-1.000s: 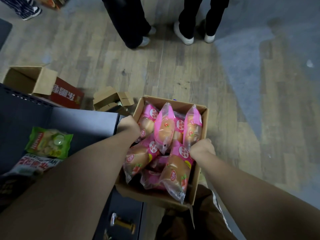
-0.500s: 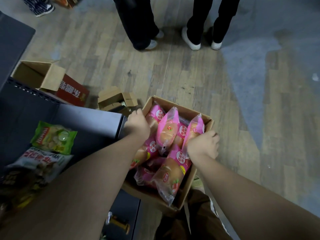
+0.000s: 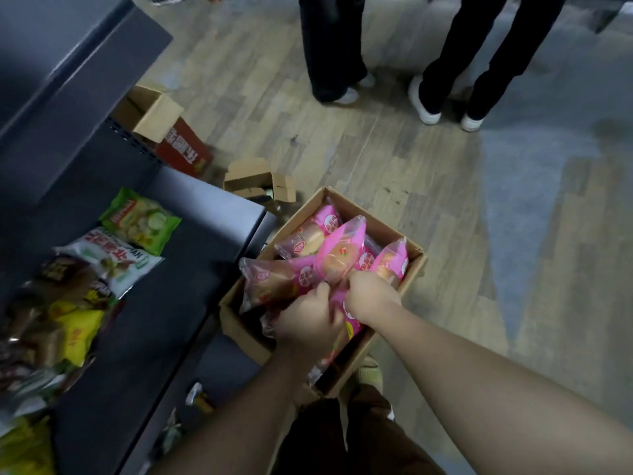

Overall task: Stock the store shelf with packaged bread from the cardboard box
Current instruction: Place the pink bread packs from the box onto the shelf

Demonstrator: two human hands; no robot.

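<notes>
**Nearest.** Your left hand [image 3: 308, 318]: fingers curled down among the pink-and-clear plastic bread packets [image 3: 337, 257], gripping wrappers at the near end of the box.

**Next.** Your right hand [image 3: 371, 296]: touching the left, fingers closed round the lower ends of the packets that stand upright. You grip low with both, apparently to gather several for one lift. Your knuckles hide how many each hand holds.

**Container.** Open brown cardboard box [image 3: 416, 265]: just beside the shelf's corner and close to your legs, likely to keep the carry short. What it rests on cannot be told. All the bread in view is inside it.

**Destination.** Dark grey metal store shelf [image 3: 191, 275], on your left: bears a green snack bag [image 3: 140, 219], a white snack bag [image 3: 113, 260] and yellow bags [image 3: 75, 332], overlapping. Bare deck lies between them and the box, which looks like the place for the bread.

**Farther.** Opened carton with a red printed side [image 3: 185, 149] and a small torn carton [image 3: 260, 181], on the pale wood-plank floor [image 3: 376, 149].

**Farthest.** Bystanders' dark-trousered legs [image 3: 329, 46].
</notes>
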